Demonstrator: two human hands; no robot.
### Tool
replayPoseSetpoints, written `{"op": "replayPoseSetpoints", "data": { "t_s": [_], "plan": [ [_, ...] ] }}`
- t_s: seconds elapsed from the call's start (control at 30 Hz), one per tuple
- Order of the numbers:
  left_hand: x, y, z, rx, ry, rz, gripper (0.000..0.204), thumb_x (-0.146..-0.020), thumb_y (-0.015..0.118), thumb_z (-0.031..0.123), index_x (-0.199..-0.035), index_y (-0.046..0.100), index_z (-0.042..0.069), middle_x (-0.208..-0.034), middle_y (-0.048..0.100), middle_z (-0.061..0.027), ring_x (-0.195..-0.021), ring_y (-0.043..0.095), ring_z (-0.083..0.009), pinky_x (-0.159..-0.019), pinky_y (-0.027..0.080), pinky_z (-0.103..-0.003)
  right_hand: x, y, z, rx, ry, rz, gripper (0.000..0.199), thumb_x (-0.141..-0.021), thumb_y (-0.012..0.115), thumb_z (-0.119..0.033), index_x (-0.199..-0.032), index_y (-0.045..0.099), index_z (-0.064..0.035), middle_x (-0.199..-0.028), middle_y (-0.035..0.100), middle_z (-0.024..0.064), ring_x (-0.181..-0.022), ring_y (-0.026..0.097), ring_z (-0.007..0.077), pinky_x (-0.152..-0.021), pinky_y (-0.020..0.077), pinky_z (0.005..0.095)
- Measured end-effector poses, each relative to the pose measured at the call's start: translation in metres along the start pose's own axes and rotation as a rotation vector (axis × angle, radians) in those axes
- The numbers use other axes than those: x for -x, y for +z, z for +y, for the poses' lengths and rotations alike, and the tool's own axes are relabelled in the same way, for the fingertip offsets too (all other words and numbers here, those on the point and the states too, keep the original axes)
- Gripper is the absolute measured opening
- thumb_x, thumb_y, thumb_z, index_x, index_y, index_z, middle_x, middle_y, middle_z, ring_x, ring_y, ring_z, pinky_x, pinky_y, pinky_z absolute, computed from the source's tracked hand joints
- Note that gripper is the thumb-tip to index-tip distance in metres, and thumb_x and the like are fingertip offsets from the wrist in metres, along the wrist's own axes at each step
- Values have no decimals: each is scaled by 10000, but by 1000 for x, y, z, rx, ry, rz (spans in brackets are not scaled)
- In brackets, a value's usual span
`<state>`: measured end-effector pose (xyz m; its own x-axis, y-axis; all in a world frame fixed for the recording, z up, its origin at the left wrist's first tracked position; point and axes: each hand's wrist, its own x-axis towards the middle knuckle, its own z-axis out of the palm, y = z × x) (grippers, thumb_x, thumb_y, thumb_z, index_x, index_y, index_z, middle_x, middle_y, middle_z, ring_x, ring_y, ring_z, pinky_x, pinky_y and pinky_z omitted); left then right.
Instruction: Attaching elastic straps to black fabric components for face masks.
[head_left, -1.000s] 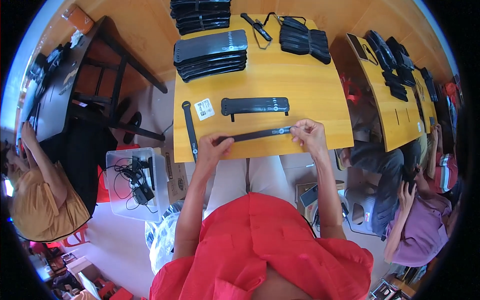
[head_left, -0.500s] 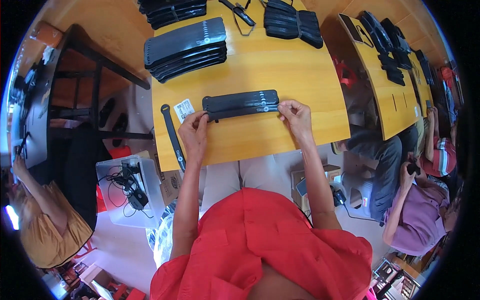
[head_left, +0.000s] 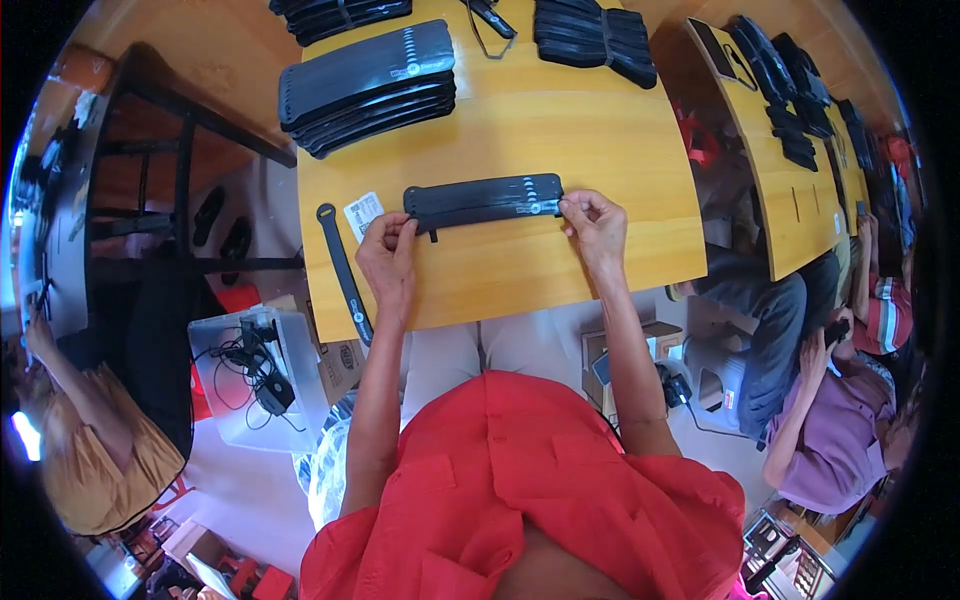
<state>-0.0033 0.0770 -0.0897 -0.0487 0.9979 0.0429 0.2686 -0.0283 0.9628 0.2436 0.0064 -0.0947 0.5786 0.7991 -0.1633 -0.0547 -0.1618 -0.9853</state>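
At frame centre, left hand (head_left: 388,258) and right hand (head_left: 592,222) pinch opposite ends of a black padded strap (head_left: 483,199), keeping it flat on the worktop (head_left: 560,130).

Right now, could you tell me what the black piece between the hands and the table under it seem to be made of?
The long black panel, pinched at its ends by the left hand and right hand, looks like matte fabric or soft synthetic: dull surface, no glare, though which one is unclear. The table looks like varnished wood or wood laminate: warm yellow, faint grain, soft sheen.
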Motion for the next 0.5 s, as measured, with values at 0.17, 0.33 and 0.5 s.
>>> {"op": "replayPoseSetpoints", "data": {
  "t_s": [0.17, 0.33, 0.5],
  "plan": [
    [-1, 0, -4, -35, 14, 14, 97, -781, 654, 28, -865, 619, -6, -680, 580, -23, -576, 497, -59, -548, 418, -200, 1, 1, -1, -6, 11, -4, 60, -785, 656, -7, -833, 628, 13, -635, 576, 4, -487, 490, 51, -438, 381, 179],
    [-1, 4, -6, -7, -23, 22, 102, -769, 664, 21, -857, 619, -3, -675, 581, -21, -571, 495, -58, -545, 420, -201, 0, -1, 0, -43, 24, 10, 58, -787, 656, -3, -833, 623, 10, -643, 578, 2, -487, 489, 50, -427, 379, 176],
    [0, 3, 1, -12, -100, 34, 93, -765, 667, 19, -837, 614, -6, -661, 581, -25, -568, 498, -59, -545, 425, -204, 3, 2, -7, -60, 58, 14, 56, -792, 650, -4, -838, 619, 4, -649, 581, 1, -482, 488, 45, -401, 361, 174]
  ]
}}
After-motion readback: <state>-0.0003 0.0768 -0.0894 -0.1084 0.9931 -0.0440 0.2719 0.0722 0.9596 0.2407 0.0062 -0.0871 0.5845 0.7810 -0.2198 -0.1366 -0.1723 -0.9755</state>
